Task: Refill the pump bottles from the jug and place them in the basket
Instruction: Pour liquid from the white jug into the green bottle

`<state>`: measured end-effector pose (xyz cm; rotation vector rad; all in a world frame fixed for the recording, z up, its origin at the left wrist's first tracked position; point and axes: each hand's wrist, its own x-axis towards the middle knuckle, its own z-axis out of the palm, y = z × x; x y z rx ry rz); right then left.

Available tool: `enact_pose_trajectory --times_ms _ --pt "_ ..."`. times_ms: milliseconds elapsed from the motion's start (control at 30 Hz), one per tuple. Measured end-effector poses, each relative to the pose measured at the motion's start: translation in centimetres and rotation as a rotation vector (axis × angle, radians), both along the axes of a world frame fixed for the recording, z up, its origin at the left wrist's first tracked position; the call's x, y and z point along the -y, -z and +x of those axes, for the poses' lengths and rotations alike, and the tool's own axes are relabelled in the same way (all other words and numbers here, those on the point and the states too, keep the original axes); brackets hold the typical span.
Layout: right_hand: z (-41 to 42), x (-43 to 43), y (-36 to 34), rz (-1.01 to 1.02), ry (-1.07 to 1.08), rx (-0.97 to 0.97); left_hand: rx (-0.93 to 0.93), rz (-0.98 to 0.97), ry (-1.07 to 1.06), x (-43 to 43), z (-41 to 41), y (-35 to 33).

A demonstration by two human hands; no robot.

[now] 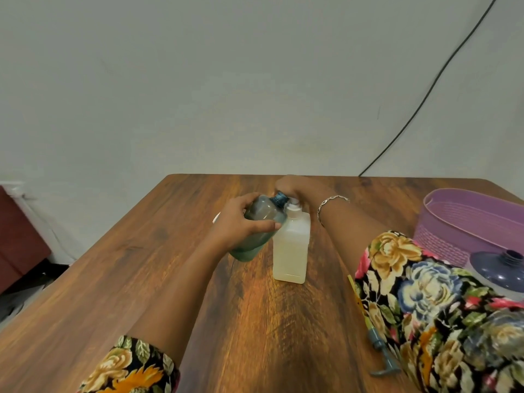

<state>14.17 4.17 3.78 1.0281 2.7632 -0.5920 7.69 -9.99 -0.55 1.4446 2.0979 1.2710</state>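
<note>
A translucent teal plastic bottle [256, 231] is tilted, its open neck beside the top of an upright square clear plastic bottle [290, 251] of pale liquid, mid-worktop. Far right stands a lilac slatted plastic basket [453, 222]; nearer is a white jug with purple open-necked top [499, 268].

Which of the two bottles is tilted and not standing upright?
The blue-green bottle, held by the left hand, leans over; the pale square bottle stands upright on the table.
</note>
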Motion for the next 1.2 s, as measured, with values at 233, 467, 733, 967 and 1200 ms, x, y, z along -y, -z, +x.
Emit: enact_pose_trajectory --times_ms 233,467,733,967,1200 --pt "0.6 -0.7 -0.9 -0.619 0.215 -0.194 -0.01 0.03 -0.003 -0.2 -0.3 -1.1" --pt "0.1 -0.3 0.2 -0.322 0.1 -0.226 0.02 0.019 0.019 0.0 -0.2 -0.2" --pt "0.0 -0.8 0.2 -0.461 0.168 -0.242 0.032 0.011 0.018 -0.1 -0.2 -0.6" --pt "-0.1 -0.7 0.3 -0.409 0.187 -0.261 -0.003 0.005 0.006 -0.1 -0.4 -0.7" --pt "-0.5 -0.4 0.6 -0.302 0.173 -0.261 0.034 -0.001 0.005 0.0 -0.3 -0.2"
